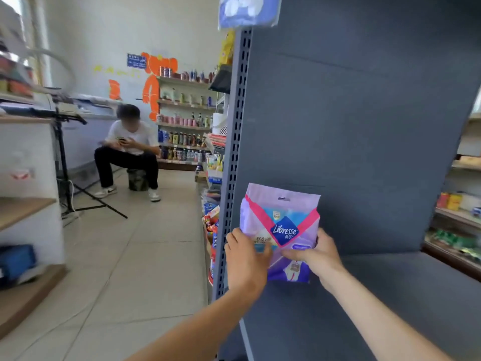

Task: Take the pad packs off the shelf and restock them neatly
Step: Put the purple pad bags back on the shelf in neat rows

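A purple and pink pad pack with a blue Libresse logo stands upright at the left end of a grey shelf, against the grey back panel. My left hand grips its lower left side. My right hand grips its lower right side, thumb across the front. Whether the pack's bottom rests on the shelf board is hidden by my hands. Another blue and white pack hangs over the top edge of the shelf unit.
A perforated grey upright bounds the shelf on the left. Beyond it runs a tiled aisle with a person seated on a stool, a tripod and shelves of bottles. More stocked shelves stand at the right.
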